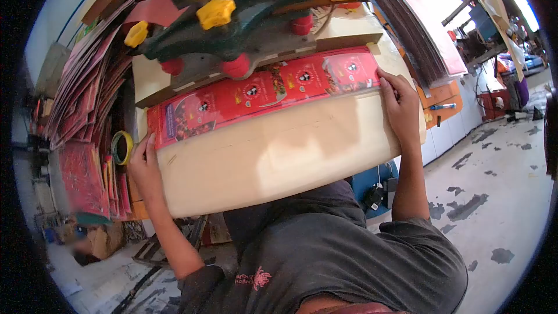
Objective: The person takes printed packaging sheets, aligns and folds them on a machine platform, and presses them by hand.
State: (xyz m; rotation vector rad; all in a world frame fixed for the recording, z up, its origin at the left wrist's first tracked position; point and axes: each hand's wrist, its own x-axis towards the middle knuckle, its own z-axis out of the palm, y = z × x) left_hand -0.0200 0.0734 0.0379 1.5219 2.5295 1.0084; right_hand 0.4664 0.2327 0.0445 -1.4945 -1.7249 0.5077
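A long red printed sheet [267, 90] lies on a pale board [267, 151], its far edge along the green machine [232, 35]. My left hand [145, 166] is at the sheet's left end, thumb and fingers close together at its corner. My right hand [401, 102] is at the sheet's right end, with the fingers pressed together at the edge. Red round feet [235, 65] of the machine stand just beyond the sheet, beneath yellow knobs [215, 14].
Stacked red sheets [93, 93] stand at the left beside a yellow tape roll [121, 147]. Another tall stack [421, 29] is at the back right. A blue marker [443, 106] lies on the wooden table [450, 94] at the right.
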